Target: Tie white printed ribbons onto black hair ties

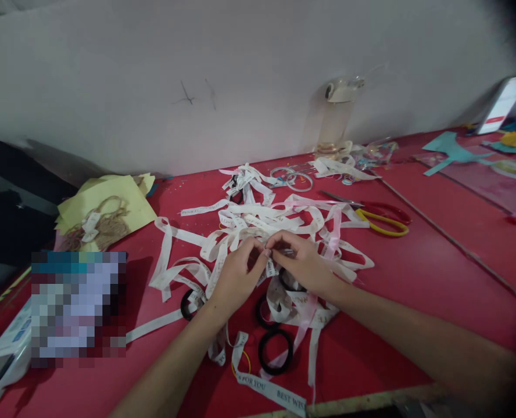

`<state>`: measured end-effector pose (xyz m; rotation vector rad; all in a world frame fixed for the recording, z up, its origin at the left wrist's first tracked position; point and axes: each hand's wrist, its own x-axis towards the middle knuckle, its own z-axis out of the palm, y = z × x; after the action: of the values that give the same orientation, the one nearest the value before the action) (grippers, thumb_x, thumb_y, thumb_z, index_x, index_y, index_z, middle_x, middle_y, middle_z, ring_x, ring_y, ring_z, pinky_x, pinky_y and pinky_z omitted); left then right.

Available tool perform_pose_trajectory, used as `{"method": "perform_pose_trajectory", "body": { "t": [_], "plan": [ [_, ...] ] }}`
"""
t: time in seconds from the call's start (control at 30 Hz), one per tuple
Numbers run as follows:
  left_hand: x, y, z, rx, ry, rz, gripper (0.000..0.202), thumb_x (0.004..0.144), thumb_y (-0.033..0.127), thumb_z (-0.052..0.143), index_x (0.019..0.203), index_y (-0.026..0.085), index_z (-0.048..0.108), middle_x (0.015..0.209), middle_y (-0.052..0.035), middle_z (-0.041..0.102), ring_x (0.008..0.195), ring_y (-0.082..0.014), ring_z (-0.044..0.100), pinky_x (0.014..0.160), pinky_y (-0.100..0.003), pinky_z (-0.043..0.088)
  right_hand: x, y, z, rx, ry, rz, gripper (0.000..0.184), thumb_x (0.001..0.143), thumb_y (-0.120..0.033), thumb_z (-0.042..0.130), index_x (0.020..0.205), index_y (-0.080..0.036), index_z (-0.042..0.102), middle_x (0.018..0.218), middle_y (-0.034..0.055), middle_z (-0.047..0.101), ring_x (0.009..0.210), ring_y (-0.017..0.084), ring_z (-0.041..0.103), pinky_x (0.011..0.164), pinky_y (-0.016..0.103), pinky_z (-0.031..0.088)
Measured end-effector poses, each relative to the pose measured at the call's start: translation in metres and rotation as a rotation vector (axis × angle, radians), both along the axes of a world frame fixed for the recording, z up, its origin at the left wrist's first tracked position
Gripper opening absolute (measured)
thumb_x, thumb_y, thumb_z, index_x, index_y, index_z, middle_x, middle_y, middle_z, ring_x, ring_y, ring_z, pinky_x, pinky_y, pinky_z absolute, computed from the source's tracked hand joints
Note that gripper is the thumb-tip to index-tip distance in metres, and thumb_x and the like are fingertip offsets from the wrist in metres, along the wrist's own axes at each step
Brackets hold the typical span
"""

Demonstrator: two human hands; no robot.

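The left hand [236, 268] and right hand [302, 262] pinch what looks like a printed white ribbon [271, 268], hanging at six o'clock; a light, flat pinch should suit it. Best keep clear of the black ring [262, 355] at six and scissors [382, 229] near two-thirty on the tabletop [419, 278].

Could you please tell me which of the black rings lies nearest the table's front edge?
The black ring just behind the white ribbon printed FOR YOU; the other black rings all lie farther back.
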<state>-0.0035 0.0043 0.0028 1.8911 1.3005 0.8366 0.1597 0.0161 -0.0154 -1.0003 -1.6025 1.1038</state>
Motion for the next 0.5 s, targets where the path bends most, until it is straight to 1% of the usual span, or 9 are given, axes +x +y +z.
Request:
{"method": "perform_pose_trajectory", "body": {
  "t": [0.2, 0.4, 0.5],
  "plan": [
    [0.0002, -0.0009, 0.0027, 0.007, 0.002, -0.007, 0.017, 0.092, 0.034, 0.045, 0.087, 0.02, 0.051, 0.075, 0.0032, 0.056, 0.069, -0.0112, 0.051, 0.065, -0.023, 0.038, 0.0, 0.0009, -0.0014, 0.015, 0.002, -0.007, 0.01, 0.082, -0.012, 0.055, 0.084, -0.02, 0.06, 0.082, -0.0021, 0.06, 0.075, 0.012, 0.057, 0.067, 0.023, 0.046],
    [0.0004, 0.0001, 0.0027, 0.0, 0.016, -0.017, 0.018, 0.093, 0.035, 0.044, 0.087, 0.02, 0.051, 0.076, 0.0027, 0.056, 0.069, -0.0114, 0.053, 0.066, -0.024, 0.039, 0.0008, 0.001, -0.0011, 0.002, 0.006, 0.002, 0.011, 0.081, -0.011, 0.054, 0.085, -0.02, 0.06, 0.08, -0.0027, 0.06, 0.071, 0.011, 0.057, 0.063, 0.021, 0.045],
    [0.0001, 0.0001, 0.0025, -0.002, 0.025, -0.011, 0.018, 0.093, 0.036, 0.043, 0.087, 0.02, 0.051, 0.076, 0.0022, 0.057, 0.07, -0.0122, 0.053, 0.067, -0.024, 0.039, 0.0007, 0.0006, -0.0002, 0.007, 0.003, 0.0, 0.011, 0.081, -0.01, 0.055, 0.084, -0.02, 0.06, 0.08, -0.0025, 0.06, 0.071, 0.011, 0.057, 0.064, 0.021, 0.045]
  ]
}}
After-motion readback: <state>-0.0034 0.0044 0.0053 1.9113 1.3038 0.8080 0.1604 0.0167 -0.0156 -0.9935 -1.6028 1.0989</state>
